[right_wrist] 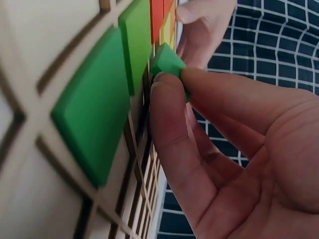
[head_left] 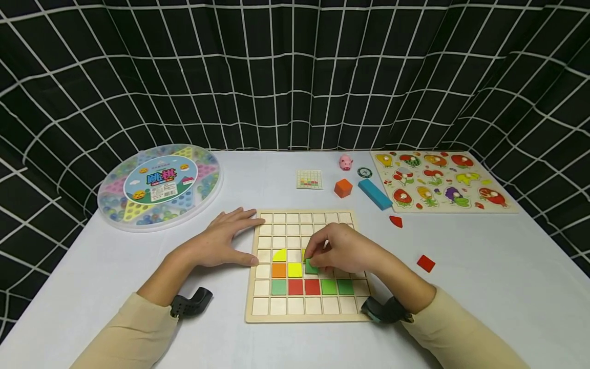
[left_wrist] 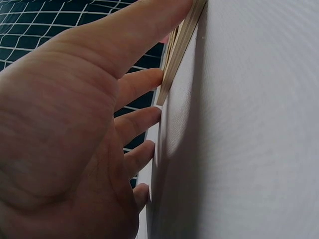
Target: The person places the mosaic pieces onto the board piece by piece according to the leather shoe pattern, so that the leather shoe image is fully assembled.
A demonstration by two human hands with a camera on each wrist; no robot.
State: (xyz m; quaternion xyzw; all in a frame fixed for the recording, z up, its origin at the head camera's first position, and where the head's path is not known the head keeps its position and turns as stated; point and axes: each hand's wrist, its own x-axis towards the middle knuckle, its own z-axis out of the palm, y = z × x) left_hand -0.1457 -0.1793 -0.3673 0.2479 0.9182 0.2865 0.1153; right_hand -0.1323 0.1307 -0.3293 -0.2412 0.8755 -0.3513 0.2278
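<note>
A wooden grid board (head_left: 304, 318) lies flat on the white table. My right hand (head_left: 343, 248) pinches a green tile (right_wrist: 168, 60) between thumb and index finger, tilted over a cell right of the yellow square (head_left: 294, 270). Spread along the board's left edge, my left hand (head_left: 221, 240) touches the rim with thumb and index fingertip. One row holds a blue-green tile (head_left: 278, 287), two red tiles (head_left: 303, 287) and two green tiles (head_left: 337, 287). Above it sit an orange square (head_left: 278, 270) and a yellow quarter-circle (head_left: 279, 255). Another yellow piece is mostly hidden by the right fingers.
Right of the board lie a red square (head_left: 426, 263) and a red curved piece (head_left: 396, 221). Behind are a small pattern card (head_left: 309, 179), orange cube (head_left: 343, 188), blue block (head_left: 375, 194), pink pig (head_left: 345, 162), round chip (head_left: 364, 172), fruit puzzle (head_left: 442, 207) and round marble-game box (head_left: 159, 185).
</note>
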